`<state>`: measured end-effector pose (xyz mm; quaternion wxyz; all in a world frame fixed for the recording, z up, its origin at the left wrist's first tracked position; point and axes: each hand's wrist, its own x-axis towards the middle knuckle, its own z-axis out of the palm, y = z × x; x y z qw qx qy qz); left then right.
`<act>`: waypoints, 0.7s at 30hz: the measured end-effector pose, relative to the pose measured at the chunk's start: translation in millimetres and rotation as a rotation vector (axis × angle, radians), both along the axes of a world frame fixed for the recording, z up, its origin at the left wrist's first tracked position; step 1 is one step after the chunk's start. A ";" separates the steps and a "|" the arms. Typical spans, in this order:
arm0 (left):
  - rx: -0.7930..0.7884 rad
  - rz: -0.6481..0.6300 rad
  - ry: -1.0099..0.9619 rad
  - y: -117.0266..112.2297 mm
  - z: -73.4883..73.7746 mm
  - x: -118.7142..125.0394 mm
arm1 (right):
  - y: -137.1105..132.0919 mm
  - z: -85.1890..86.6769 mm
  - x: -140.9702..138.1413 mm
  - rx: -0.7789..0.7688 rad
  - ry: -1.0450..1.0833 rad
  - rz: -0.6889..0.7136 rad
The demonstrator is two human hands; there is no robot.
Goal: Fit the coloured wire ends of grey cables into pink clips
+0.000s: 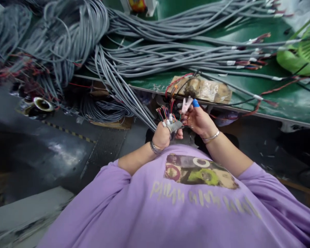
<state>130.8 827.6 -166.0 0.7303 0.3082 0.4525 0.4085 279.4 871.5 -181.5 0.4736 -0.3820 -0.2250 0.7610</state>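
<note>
My left hand (162,136) is closed around a bunch of grey cables (142,112) close to their ends. Thin coloured wires (166,112) fan out above the fist, with small white pieces among them. Just to the right, my right hand (200,122) has its fingers curled beside the cable ends, where fine wires reach its fingertips. What it grips is too small to make out. A blue covering (195,103) wraps the tip of one finger. Pale pink V-shaped pieces (186,104) show by the fingertips; whether they are wrapped fingers or a held item is unclear.
Long grey cables (155,57) lie across the green table (248,27), heaped in coils at left. A taped cardboard piece (209,90) sits at the table's front edge. A bright green basket-like item (299,51) is at right. Beneath the table is a dark cable coil (105,110).
</note>
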 end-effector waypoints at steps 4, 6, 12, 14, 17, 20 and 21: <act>0.004 0.003 0.036 -2.0 -5.0 -1.4 | 0.2 -0.1 0.0 0.041 -0.056 -0.037; -0.003 0.007 0.047 -3.0 -5.6 -1.9 | 0.3 -2.1 -0.6 0.063 -0.070 -0.056; 0.026 0.034 0.013 -3.5 -4.0 -0.5 | 1.9 -8.0 -6.4 0.100 -0.063 -0.134; 0.021 0.049 0.010 -2.8 -2.5 1.4 | 3.0 -6.4 -8.8 0.074 -0.045 -0.117; 0.017 0.063 0.012 -0.8 -1.8 4.9 | 5.2 -2.0 -12.3 0.018 0.001 -0.112; 0.031 0.069 0.005 1.6 -4.1 7.7 | 7.9 0.9 -15.4 -0.046 0.057 -0.150; 0.035 0.070 0.003 2.4 -4.9 8.4 | 8.8 1.3 -16.2 -0.065 0.070 -0.166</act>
